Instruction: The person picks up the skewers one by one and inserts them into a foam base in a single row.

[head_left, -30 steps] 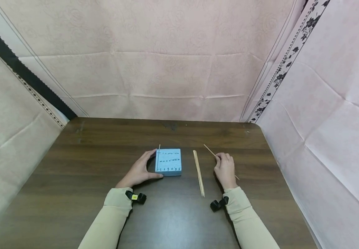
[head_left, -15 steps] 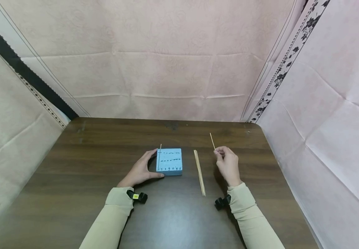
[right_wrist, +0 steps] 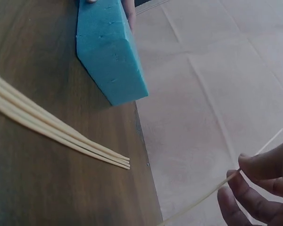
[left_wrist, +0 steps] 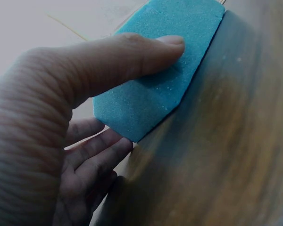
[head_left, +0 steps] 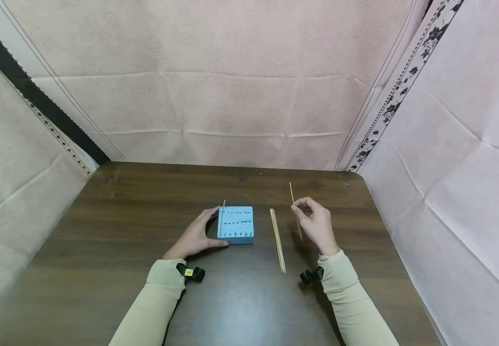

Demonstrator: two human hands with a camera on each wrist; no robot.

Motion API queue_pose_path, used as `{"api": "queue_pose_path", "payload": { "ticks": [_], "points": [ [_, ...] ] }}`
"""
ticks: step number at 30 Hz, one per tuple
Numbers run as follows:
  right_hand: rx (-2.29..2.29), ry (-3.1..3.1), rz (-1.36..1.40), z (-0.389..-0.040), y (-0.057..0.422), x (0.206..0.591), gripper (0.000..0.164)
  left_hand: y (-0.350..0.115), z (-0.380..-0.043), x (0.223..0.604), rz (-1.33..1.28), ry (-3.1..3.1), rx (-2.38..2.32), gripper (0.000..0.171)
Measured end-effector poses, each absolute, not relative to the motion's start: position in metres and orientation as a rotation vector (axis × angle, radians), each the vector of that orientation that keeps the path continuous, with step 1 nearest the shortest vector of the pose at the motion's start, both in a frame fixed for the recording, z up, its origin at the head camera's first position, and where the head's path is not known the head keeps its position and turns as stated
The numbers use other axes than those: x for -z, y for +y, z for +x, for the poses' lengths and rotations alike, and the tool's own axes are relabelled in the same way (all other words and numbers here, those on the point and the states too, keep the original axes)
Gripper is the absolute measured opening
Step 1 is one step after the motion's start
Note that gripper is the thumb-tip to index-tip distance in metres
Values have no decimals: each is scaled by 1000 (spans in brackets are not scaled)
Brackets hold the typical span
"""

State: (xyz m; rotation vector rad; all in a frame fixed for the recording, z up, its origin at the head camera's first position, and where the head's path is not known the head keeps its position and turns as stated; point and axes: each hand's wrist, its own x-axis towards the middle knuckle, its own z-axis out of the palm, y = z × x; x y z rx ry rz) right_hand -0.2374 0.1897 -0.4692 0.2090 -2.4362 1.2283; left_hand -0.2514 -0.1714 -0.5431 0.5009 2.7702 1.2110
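Observation:
A light-blue foam block [head_left: 235,225] with rows of dark marks on its top sits on the table. My left hand [head_left: 195,239] grips it at the left, thumb on the near side and fingers around the left and far side. The tip of one thin bamboo skewer [head_left: 224,203] sticks out past the block's far left corner. To the right, my right hand [head_left: 316,226] pinches another skewer [head_left: 291,193] between thumb and fingertips, above the table and nearly upright in the head view. In the right wrist view this held skewer [right_wrist: 198,200] slants across the lower right.
Several loose skewers [head_left: 277,240] lie together on the dark wooden table [head_left: 240,307], between the block and my right hand. Pale cloth [head_left: 232,96] hangs behind the table's far edge and along both sides. A small black camera is strapped to each wrist.
My right hand has moved slightly away from me and lifted the skewer, turning it from slanted to nearly upright in view. The left hand still holds the block in place.

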Motion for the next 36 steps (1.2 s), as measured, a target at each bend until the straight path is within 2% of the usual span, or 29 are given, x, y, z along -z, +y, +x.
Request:
{"api": "queue_pose_path", "payload": {
  "ticks": [19, 36],
  "points": [
    [-1361, -2338, 319, -239, 170, 450, 9, -171, -250, 543, 501, 2767, -1209, 116],
    [-1645, -2104, 652, -240, 92, 404, 9, -170, -250, 541, 493, 2758, -1219, 116]
  ]
}}
